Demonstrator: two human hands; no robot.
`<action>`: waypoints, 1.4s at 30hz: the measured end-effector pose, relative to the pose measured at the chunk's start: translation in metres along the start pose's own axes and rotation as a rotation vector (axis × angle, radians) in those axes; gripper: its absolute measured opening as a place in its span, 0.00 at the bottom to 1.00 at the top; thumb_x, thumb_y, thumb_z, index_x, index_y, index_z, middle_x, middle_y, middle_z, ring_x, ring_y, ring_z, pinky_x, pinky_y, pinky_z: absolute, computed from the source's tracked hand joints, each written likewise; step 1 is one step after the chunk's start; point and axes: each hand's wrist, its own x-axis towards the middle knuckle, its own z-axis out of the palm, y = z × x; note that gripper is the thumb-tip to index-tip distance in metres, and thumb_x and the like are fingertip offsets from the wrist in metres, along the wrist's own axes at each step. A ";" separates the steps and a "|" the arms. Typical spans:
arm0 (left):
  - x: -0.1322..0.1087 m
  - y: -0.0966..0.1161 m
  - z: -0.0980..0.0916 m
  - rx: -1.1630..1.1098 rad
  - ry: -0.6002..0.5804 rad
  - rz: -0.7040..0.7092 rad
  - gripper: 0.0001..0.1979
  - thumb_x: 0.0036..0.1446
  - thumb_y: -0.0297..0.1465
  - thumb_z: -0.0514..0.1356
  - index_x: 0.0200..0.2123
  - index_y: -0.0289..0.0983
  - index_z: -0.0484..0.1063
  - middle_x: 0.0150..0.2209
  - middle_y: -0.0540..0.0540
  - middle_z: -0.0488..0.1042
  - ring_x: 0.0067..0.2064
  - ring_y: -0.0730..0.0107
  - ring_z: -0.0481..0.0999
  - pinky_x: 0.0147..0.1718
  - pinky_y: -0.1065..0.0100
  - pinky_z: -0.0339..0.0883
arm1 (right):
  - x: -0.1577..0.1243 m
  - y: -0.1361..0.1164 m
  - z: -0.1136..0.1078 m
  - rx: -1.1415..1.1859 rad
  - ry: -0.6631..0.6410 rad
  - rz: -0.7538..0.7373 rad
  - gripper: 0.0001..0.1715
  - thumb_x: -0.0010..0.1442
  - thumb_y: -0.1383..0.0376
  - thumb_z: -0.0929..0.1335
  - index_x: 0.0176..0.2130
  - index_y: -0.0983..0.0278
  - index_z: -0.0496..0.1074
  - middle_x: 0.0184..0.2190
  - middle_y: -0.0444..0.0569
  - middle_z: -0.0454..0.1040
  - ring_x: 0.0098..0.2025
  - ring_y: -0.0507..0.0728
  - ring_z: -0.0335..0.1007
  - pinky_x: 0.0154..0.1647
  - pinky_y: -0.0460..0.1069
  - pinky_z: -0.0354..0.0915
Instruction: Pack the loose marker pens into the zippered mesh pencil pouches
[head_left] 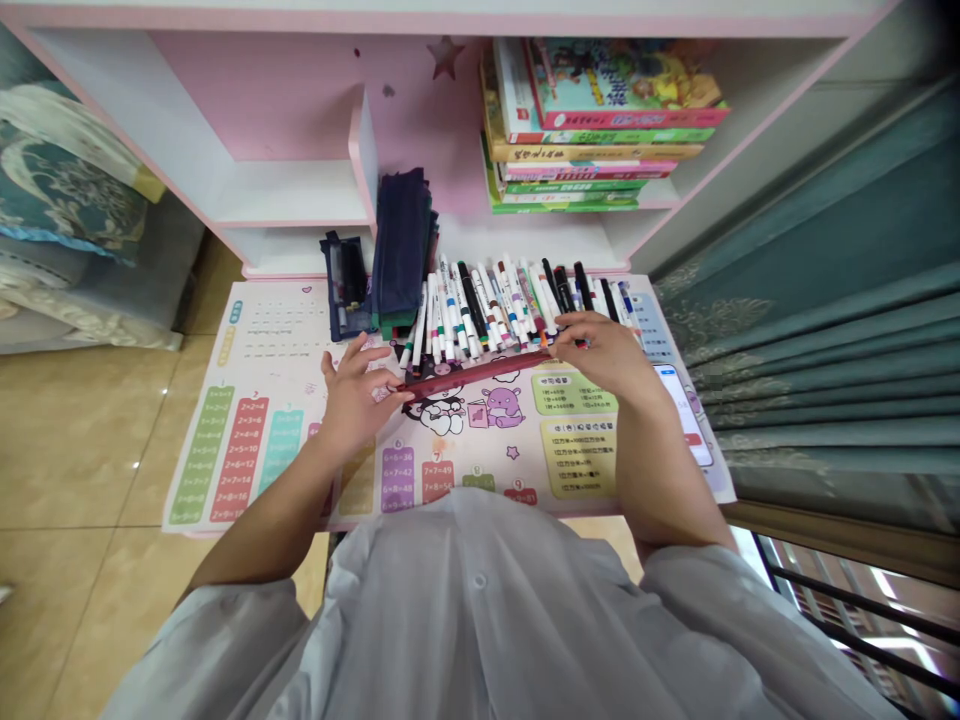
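Observation:
A long dark red ruler (pixel 480 372) lies across the desk under a row of several marker pens (pixel 495 300). My left hand (pixel 356 390) pinches the ruler's left end, fingers curled around it. My right hand (pixel 604 350) grips the ruler's right end with its fingertips against the pens. The pens lie side by side, tips toward me, lined up against the ruler's far edge.
A colourful multiplication desk mat (pixel 247 430) covers the desk. Dark blue pencil cases (pixel 401 245) and an open case (pixel 345 285) stand at the back. A stack of books (pixel 592 130) fills the pink shelf. A phone (pixel 686 410) lies at right; green curtains (pixel 825 300) hang beside it.

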 end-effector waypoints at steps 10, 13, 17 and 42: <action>0.000 0.000 -0.001 0.004 -0.012 -0.008 0.13 0.53 0.45 0.66 0.25 0.43 0.76 0.53 0.47 0.75 0.67 0.46 0.59 0.66 0.38 0.33 | 0.002 0.016 0.002 0.018 0.037 -0.033 0.09 0.50 0.57 0.71 0.23 0.57 0.78 0.52 0.44 0.76 0.54 0.66 0.72 0.56 0.63 0.63; 0.000 0.000 -0.001 0.009 -0.016 -0.010 0.13 0.53 0.45 0.66 0.25 0.43 0.76 0.53 0.47 0.75 0.67 0.47 0.59 0.66 0.39 0.33 | 0.002 0.014 0.000 0.018 0.054 -0.010 0.08 0.49 0.58 0.70 0.22 0.58 0.77 0.51 0.45 0.77 0.54 0.66 0.72 0.55 0.62 0.64; 0.000 0.001 0.000 0.011 -0.014 0.002 0.12 0.53 0.44 0.67 0.24 0.43 0.76 0.53 0.47 0.75 0.67 0.47 0.59 0.66 0.39 0.33 | 0.001 0.011 -0.004 0.036 0.060 -0.004 0.08 0.49 0.59 0.70 0.22 0.57 0.77 0.50 0.45 0.77 0.54 0.66 0.71 0.55 0.62 0.64; -0.015 0.013 0.006 -0.083 0.247 0.287 0.13 0.55 0.43 0.66 0.24 0.43 0.75 0.51 0.47 0.76 0.64 0.52 0.65 0.66 0.43 0.42 | -0.083 -0.015 0.064 0.480 0.341 0.098 0.24 0.53 0.44 0.71 0.29 0.62 0.75 0.39 0.51 0.76 0.44 0.61 0.72 0.48 0.56 0.65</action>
